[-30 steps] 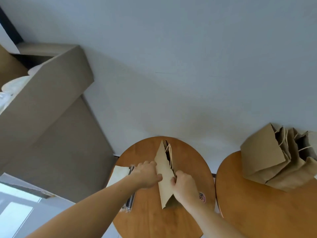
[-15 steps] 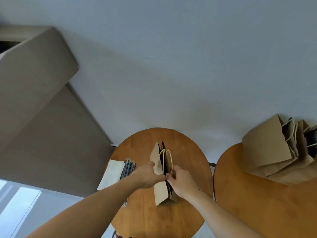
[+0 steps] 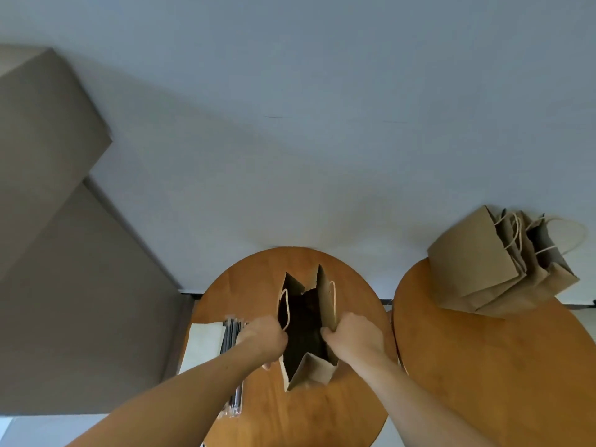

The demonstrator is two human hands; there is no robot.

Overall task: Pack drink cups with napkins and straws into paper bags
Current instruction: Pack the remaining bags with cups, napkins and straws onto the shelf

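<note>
My forearms are coming in from the bottom edge, cut off there. My left arm is covering part of the straws (image 3: 231, 332) lying left of the paper bag (image 3: 325, 303). They are showing as dark strips in clear wrap, too blurred for more. Just left of those, a pale sheet, likely napkins (image 3: 203, 343), is lying at the rim of the round table (image 3: 254, 285); whether it is overhanging I cannot tell.

My left hand (image 3: 264, 341) is pinching the bag's left wall below its cord handle, and my right hand (image 3: 354, 337) is gripping the right wall. Between them the mouth is being held spread. The bag is standing near the table's middle, and its inside is too dark to read.

Bare wood is showing before the bag and beyond it, up to the far rim against the wall (image 3: 290, 124). Right of the bag, across a narrow gap, a second table (image 3: 483, 366) is carrying a leaning stack of bags (image 3: 477, 262) at its far edge. Its right side is running out of frame.
</note>
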